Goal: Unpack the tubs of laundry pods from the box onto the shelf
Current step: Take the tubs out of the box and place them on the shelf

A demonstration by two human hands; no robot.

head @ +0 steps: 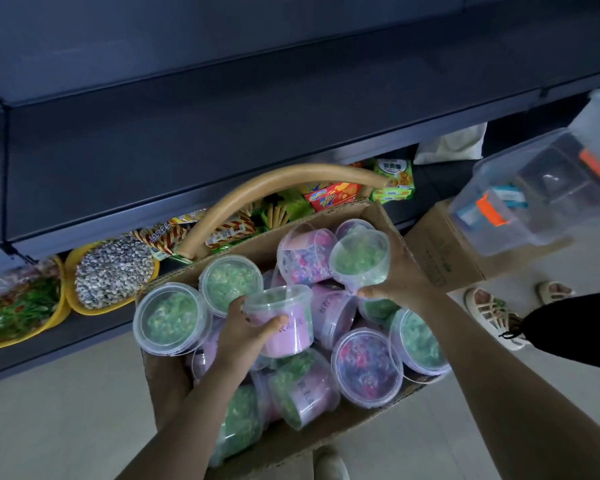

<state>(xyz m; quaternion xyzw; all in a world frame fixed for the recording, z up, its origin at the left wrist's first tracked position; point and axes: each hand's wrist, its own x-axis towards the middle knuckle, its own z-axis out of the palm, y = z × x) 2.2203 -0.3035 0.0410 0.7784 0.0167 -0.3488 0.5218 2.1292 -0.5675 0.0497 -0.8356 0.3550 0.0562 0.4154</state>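
The left hand (238, 336) curls round a pink-labelled tub (281, 320) at centre frame, thumb across its wall. The right hand (400, 277) cups a green tub (359, 259) from beneath, just right of centre. Both are held above the box (291, 441) of remaining tubs (366, 365), and the dark shelf (222, 133) lies straight ahead across the upper frame.

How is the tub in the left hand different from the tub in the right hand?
The left tub shows its side with a pink label; the right tub shows its lid, with green pods under it. The left hand grips the left tub from the side; the right hand cups the right tub from below. Both are clear plastic tubs with lids, held over the box.
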